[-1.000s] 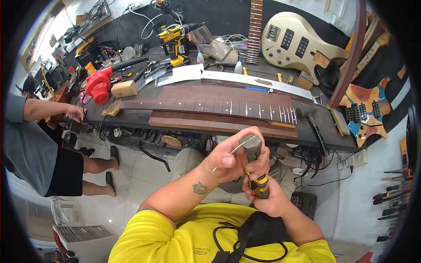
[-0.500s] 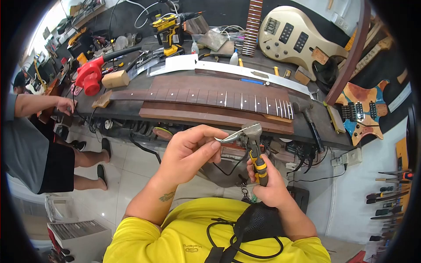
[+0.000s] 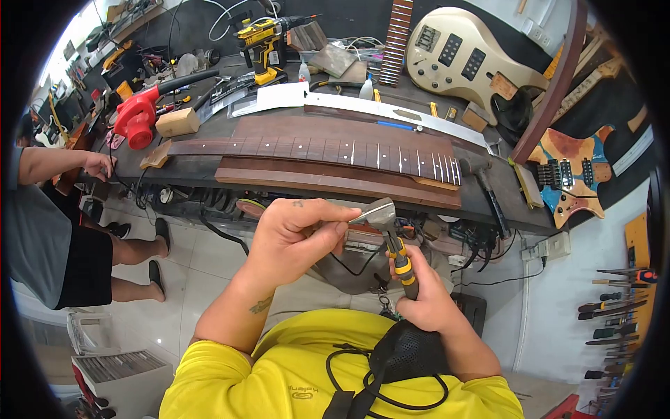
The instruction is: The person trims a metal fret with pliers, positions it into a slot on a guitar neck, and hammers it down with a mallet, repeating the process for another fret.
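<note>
My left hand (image 3: pixel 289 241) pinches a thin silver piece of fret wire (image 3: pixel 379 208) between thumb and fingertips. The wire runs across the wide metal head of a pair of pliers (image 3: pixel 400 260) with black and yellow grips. My right hand (image 3: pixel 424 290) is wrapped around those grips. Whether the jaws bite on the wire cannot be made out. Just beyond both hands, a dark fretboard neck (image 3: pixel 279 148) lies on the bench, with silver frets in several slots at its right end.
On the bench (image 3: pixel 199 164) stand a red blower (image 3: pixel 138 117), a yellow drill (image 3: pixel 262 45) and a wooden block (image 3: pixel 178 122). A hammer (image 3: pixel 488 195) lies right of the neck. A bass body (image 3: pixel 457 56) leans behind. Another person (image 3: pixel 52 223) stands at left.
The pliers' head has turned, and the wire now lies straight across it. My left hand has shifted slightly left with the wire. The whole view has shifted slightly.
</note>
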The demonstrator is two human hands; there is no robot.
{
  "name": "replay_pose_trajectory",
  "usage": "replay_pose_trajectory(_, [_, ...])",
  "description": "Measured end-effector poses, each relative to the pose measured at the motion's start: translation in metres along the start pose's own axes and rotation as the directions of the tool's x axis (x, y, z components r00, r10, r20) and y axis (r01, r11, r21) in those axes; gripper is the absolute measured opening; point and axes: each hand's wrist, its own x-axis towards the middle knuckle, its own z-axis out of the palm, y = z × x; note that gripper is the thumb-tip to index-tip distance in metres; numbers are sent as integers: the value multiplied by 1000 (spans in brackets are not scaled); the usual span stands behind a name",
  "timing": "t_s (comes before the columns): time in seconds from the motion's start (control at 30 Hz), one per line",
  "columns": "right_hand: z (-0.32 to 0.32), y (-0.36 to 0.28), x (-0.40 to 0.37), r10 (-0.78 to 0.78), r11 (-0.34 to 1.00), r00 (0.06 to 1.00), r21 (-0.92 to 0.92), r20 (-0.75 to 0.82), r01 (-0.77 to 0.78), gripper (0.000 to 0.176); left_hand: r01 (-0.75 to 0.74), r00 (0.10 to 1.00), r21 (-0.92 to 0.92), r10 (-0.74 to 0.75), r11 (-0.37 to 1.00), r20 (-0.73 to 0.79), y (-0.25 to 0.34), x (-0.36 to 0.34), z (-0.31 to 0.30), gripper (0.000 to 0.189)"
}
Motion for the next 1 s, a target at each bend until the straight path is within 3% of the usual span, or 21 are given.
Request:
replay_pose_trajectory(0.53, [-1,-4,4,-25,999,1000,23,-11,25,80,-54,998,-24,54,998,12,-6,-3,-5,26])
replay_pose_trajectory(0.67, [-1,-12,5,35,999,999,18,16,-35,74,27,998,-42,-25,999,53,-7,-3,-10,23])
replay_pose_trajectory(0.73, [-3,-16,6,102,990,991,92,90,-110,67,162,981,-305,-121,938,149,-17,2,-14,42])
replay_pose_trajectory(0.77, [-2,-14,6,104,989,990,92,93,-112,67,164,981,-306,-123,938,147,-18,7,-9,42])
replay_pose_trajectory(0.83, [0,-5,8,90,966,978,224,187,-132,65,225,973,-618,-146,753,176,-22,20,14,81])
replay_pose_trajectory(0.87, [3,-1,10,86,967,978,222,191,-128,65,220,975,-617,-144,756,172,-28,24,22,81])
replay_pose_trajectory(0.93, [9,4,11,38,909,974,396,225,-127,59,384,874,-790,88,478,478,-53,28,32,102])
replay_pose_trajectory(1.0, [12,6,10,37,885,973,445,229,-138,59,438,833,-750,90,496,546,-68,29,34,100])
